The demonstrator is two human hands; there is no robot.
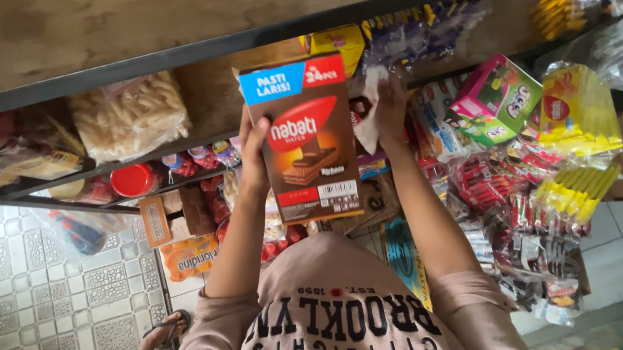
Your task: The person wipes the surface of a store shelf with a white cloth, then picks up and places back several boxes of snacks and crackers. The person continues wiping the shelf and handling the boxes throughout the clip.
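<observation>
Box [307,140], brown and red, is held up in front of the shelf [114,11], the left hand [254,158] gripping its edge. The right hand [391,103] pinches a white cloth [367,127] just behind it, among the snack packs [577,109].

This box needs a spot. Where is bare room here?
The wooden shelf top, behind the black rail, is bare above the brown box in the left hand. Tiled floor lower left is open. Snack packs crowd everything beside the right hand.
</observation>
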